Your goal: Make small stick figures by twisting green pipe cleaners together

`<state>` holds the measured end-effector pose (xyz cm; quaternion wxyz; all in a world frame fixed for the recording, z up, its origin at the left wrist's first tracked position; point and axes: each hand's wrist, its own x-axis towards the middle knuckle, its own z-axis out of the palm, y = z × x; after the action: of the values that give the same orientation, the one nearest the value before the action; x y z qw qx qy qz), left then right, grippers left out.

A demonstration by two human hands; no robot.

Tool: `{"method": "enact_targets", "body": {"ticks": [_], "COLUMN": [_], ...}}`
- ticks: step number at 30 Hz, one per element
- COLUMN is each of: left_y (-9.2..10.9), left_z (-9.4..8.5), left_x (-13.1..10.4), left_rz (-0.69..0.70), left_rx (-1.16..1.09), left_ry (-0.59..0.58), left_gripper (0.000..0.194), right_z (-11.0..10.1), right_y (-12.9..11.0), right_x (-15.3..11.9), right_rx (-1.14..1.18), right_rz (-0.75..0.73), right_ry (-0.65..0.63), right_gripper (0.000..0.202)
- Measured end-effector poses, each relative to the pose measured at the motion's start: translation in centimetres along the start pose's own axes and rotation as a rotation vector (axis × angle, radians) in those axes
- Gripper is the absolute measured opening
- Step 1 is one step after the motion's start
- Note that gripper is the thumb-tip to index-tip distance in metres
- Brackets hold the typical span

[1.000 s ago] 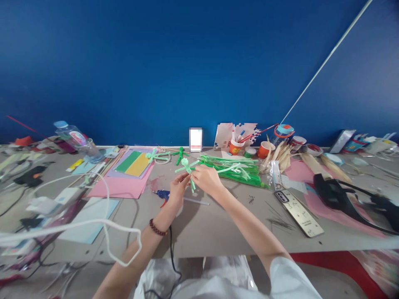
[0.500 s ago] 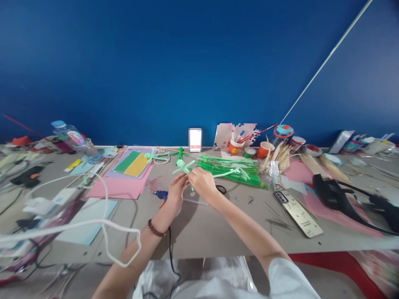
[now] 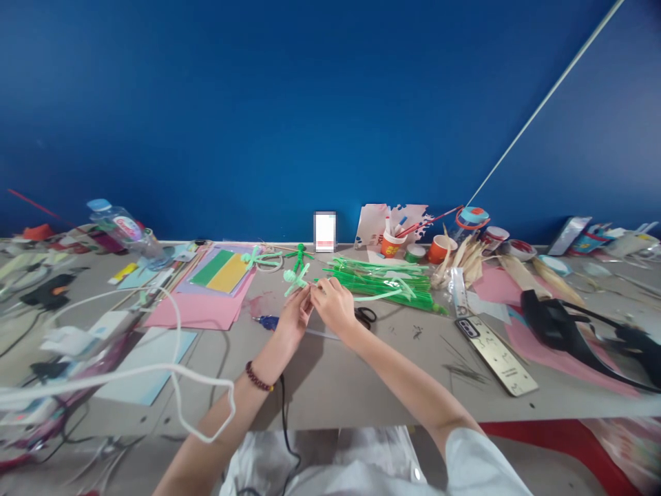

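Observation:
Between my hands is a light green pipe cleaner figure (image 3: pixel 295 277), its wound head and limbs sticking out past my fingertips to the left. My left hand (image 3: pixel 295 311) is closed on its lower part. The fingers of my right hand (image 3: pixel 333 303) pinch at the same figure from the right; the exact spot is hidden. Behind it a dark green pipe cleaner figure (image 3: pixel 300 256) lies on the table. Another light green pipe cleaner figure (image 3: pixel 262 260) is to the left. A bundle of green pipe cleaners (image 3: pixel 382 286) lies to the right of my hands.
A blue glue gun (image 3: pixel 268 322) lies beside my left hand, its cord running toward me. Black-handled scissors (image 3: pixel 365 316) sit by my right wrist. Coloured sheets (image 3: pixel 206 313), a phone (image 3: pixel 496 356), a paper cup of pens (image 3: pixel 391 244) and a looping white cable (image 3: pixel 178 372) surround the work area.
The light green figure has turned in my hands, its head now tipped to the left. My right hand has shifted slightly, and more of the scissors shows.

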<state>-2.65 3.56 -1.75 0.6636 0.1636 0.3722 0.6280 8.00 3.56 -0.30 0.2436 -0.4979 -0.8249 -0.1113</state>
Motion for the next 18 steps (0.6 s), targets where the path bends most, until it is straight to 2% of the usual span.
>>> {"method": "enact_targets", "body": {"ticks": [7,13,18], "left_y": [0.1,0.3,0.4], "left_z": [-0.3,-0.1,0.0], "left_x": [0.0,-0.3,-0.4], "left_rz": [0.004,0.025,0.052], "left_rx": [-0.028,-0.038,-0.019], "left_ry": [0.020,0.096,0.085], "left_gripper": [0.021,0.026,0.024], "right_z": [0.9,1.4,1.6], "right_y": [0.2,0.2,0.1], "right_x": [-0.5,-0.4,-0.3], "right_rx": [-0.005,0.053,0.184], "right_rz": [-0.081,-0.122,-0.082], "right_ry": [0.060,0.164,0.081], "right_gripper": [0.021,0.021,0.022]}}
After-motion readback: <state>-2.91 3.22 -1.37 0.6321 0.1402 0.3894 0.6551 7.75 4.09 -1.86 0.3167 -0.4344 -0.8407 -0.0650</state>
